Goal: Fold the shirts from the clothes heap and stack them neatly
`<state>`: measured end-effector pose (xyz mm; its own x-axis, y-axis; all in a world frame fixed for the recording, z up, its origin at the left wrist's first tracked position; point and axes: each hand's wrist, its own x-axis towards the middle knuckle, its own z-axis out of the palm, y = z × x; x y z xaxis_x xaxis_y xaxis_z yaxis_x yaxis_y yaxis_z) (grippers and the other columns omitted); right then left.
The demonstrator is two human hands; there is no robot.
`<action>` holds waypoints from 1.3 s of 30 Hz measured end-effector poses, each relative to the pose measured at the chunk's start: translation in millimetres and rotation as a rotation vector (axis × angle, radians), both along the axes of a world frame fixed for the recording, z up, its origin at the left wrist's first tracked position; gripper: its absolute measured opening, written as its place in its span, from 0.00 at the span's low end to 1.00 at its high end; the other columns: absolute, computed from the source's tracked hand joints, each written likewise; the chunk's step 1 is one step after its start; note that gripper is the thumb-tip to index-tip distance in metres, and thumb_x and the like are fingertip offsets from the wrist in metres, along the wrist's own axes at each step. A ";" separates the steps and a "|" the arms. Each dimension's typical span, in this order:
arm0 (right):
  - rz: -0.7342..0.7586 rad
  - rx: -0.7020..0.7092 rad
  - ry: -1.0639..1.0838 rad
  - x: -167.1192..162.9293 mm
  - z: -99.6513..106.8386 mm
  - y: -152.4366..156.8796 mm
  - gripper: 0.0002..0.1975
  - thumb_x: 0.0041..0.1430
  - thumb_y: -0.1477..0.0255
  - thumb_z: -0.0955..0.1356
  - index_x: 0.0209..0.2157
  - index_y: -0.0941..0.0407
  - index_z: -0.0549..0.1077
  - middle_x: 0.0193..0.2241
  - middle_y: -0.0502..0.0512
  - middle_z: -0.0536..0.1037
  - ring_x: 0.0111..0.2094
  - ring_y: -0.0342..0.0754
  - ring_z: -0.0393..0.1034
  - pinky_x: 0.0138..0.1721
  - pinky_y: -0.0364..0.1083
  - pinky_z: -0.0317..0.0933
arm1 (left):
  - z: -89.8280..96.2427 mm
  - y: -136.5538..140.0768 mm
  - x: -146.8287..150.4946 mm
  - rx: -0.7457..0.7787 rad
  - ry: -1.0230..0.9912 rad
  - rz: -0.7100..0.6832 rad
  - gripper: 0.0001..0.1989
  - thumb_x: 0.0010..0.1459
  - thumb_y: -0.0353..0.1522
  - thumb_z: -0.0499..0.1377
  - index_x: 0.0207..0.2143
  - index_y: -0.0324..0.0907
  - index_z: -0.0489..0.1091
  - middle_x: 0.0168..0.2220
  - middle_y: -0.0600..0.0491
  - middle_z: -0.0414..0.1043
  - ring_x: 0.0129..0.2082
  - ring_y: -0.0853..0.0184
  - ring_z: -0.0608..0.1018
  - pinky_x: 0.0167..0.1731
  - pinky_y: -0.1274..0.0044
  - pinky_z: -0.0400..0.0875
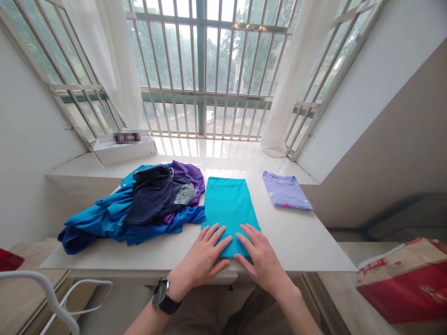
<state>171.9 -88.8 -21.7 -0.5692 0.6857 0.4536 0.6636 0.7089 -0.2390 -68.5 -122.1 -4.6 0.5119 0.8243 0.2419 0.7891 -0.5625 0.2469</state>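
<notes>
A turquoise piece of clothing (228, 200), folded into a flat rectangle, lies on the white table (286, 246) in front of me. My left hand (207, 253) rests on its near left part, fingers spread flat. On the near right part lies my right hand (256, 253), its fingers also stretched out and apart. Neither hand grips the cloth. To the left is a loose heap of blue, navy and purple clothes (150, 195), one edge touching the turquoise cloth. A folded lavender T-shirt (286, 190) lies apart on the right.
Behind the table runs a white windowsill (209, 151) with a white box (125, 149) on its left. White curtains (279, 111) hang before the barred window. A red and tan bag (405, 279) stands at lower right, and a white curved frame (42, 288) at lower left.
</notes>
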 end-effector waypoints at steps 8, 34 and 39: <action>0.042 -0.049 -0.131 15.2 -17.2 -19.7 0.46 0.54 0.57 0.73 0.69 0.52 0.54 0.66 0.62 0.61 0.64 0.65 0.60 0.58 0.62 0.63 | -8.2 -23.6 1.3 -0.010 0.087 -0.013 0.36 0.61 0.40 0.61 0.68 0.49 0.52 0.69 0.46 0.53 0.67 0.48 0.59 0.62 0.54 0.57; -0.342 -0.409 0.216 26.8 11.2 17.2 0.20 0.67 0.54 0.61 0.30 0.52 0.73 0.25 0.53 0.79 0.26 0.50 0.73 0.29 0.45 0.62 | 12.2 32.8 -10.1 -0.269 -0.351 0.322 0.14 0.67 0.39 0.54 0.28 0.42 0.65 0.23 0.56 0.69 0.24 0.68 0.70 0.25 0.76 0.52; -0.480 -0.389 0.198 23.9 -2.5 23.6 0.23 0.64 0.50 0.61 0.24 0.52 0.68 0.22 0.52 0.75 0.25 0.50 0.69 0.28 0.45 0.57 | -2.7 35.5 -8.8 -0.195 -0.318 0.438 0.18 0.67 0.40 0.52 0.24 0.43 0.60 0.20 0.57 0.62 0.22 0.68 0.66 0.25 0.75 0.48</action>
<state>195.9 -65.2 -24.2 -0.0899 0.9786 0.1853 0.8020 0.1815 -0.5692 -77.4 -86.6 -7.3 0.0400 0.9879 0.1500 0.8082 -0.1203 0.5765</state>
